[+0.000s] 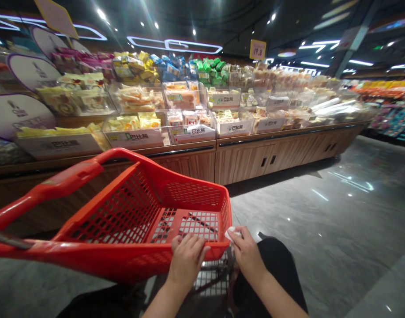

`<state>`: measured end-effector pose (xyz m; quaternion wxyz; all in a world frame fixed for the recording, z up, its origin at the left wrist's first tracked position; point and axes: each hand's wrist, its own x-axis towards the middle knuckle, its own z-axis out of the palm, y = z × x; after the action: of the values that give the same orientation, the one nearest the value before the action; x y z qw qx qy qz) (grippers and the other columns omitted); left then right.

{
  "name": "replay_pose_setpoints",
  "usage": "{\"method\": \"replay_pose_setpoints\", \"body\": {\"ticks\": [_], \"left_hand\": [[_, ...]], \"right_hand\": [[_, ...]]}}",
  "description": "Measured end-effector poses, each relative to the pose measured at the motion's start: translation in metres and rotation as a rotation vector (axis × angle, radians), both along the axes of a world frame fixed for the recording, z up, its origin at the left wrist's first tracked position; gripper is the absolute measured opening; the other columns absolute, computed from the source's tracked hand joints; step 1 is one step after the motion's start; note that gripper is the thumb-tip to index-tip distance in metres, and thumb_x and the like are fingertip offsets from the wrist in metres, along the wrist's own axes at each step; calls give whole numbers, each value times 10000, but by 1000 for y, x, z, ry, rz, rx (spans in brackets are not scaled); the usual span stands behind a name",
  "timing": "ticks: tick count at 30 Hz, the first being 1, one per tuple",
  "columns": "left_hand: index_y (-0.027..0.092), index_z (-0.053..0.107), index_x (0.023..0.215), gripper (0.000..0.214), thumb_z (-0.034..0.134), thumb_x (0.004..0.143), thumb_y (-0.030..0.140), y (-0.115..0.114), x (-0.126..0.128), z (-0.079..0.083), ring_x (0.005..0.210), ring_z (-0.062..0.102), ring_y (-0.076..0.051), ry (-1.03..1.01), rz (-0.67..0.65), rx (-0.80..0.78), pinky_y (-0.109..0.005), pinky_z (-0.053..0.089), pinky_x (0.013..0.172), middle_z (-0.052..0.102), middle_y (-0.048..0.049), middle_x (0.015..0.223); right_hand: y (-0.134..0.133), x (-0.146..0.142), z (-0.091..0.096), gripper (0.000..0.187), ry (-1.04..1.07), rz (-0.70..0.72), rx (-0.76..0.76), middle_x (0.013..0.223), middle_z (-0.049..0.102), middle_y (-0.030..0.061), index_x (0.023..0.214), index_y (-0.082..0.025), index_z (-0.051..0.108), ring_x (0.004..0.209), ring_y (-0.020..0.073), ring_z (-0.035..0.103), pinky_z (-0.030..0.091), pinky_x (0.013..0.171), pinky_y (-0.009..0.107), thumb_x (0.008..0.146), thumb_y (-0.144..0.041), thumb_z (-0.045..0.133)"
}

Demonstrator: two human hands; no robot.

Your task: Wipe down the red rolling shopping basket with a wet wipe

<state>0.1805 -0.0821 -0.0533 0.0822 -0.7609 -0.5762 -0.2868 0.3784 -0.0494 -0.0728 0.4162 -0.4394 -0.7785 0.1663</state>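
Left hand [185,263] on basket [123,260]; right [247,256] pinches tissue [230,234], maybe

Polished grey stone floor [321,229]; wood-panelled display counter [252,161] ahead; dark ceiling [229,22], bright strip lights [315,64].

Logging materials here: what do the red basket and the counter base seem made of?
The red basket looks like glossy moulded plastic, its walls one seamless perforated grid. The counter base looks like wood or wood-grain laminate: visible grain, satin finish; the look leaves open which.
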Motion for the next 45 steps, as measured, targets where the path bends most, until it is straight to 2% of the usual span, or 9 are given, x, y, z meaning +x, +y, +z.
{"method": "replay_pose_setpoints", "body": {"ticks": [8, 14, 20, 27, 29, 35, 41, 43, 45], "left_hand": [[247, 639, 884, 187, 453, 893, 262, -9, -4, 1, 780, 582, -158, -24, -15, 17, -346, 273, 812, 679, 15, 794], [256, 636, 914, 166, 472, 884, 256, -16, -7, -1, 806, 579, -160, -26, -43, 23, -345, 274, 833, 685, 13, 817], [239, 635, 892, 190, 445, 894, 254, -17, -7, -2, 795, 576, -158, -35, -46, 62, -338, 275, 829, 679, 11, 796], [234, 632, 912, 145, 497, 869, 263, -17, -10, -4, 816, 578, -160, -41, -72, 53, -340, 272, 841, 681, 9, 818], [235, 632, 914, 137, 509, 863, 264, -17, -11, -5, 825, 581, -162, -43, -75, 51, -345, 272, 850, 683, 9, 826], [231, 638, 919, 136, 564, 833, 306, -18, -12, -5, 827, 593, -170, -59, -83, 57, -357, 271, 861, 686, 9, 815], [234, 644, 823, 95, 565, 835, 285, -17, -15, 2, 719, 576, -134, -72, -88, 79, -331, 275, 811, 668, 38, 720], [233, 642, 807, 103, 556, 837, 281, -17, -16, 3, 706, 568, -129, -71, -92, 92, -321, 275, 798, 665, 40, 712], [235, 640, 803, 107, 552, 837, 286, -18, -18, 5, 703, 563, -128, -71, -98, 102, -314, 276, 793, 664, 42, 708]], "right_hand": [[-20, -3, -5, 348, 101, 109, -42, 1004, 541, 82, 1102, -206, 612, 929, 181, 587, 528, 833, 310, 889, -57, 380], [-5, 1, -1, 312, 116, 50, -43, 962, 535, 74, 1043, -197, 646, 883, 180, 594, 531, 797, 299, 887, -73, 406], [-27, 7, -11, 348, 122, 170, -86, 980, 529, 70, 1124, -227, 608, 902, 172, 574, 515, 801, 289, 899, -71, 394], [10, 6, -5, 289, 130, 64, -26, 907, 543, 68, 1004, -186, 664, 835, 175, 578, 504, 754, 285, 868, -63, 440], [10, 5, -5, 291, 133, 67, -30, 905, 546, 69, 1018, -185, 663, 837, 176, 579, 505, 754, 285, 868, -66, 443], [-17, 8, -8, 312, 152, 139, -59, 909, 558, 64, 1052, -212, 660, 836, 170, 585, 515, 730, 267, 879, -87, 432], [21, 1, -2, 266, 157, 23, -34, 856, 552, 52, 974, -196, 687, 780, 168, 575, 509, 711, 280, 860, -89, 472], [22, -1, -2, 261, 159, 22, -38, 854, 545, 52, 971, -192, 685, 776, 166, 573, 509, 709, 279, 865, -88, 470], [10, -2, -4, 271, 162, 63, -49, 878, 545, 56, 997, -199, 676, 802, 168, 578, 511, 728, 278, 874, -89, 460]]}}
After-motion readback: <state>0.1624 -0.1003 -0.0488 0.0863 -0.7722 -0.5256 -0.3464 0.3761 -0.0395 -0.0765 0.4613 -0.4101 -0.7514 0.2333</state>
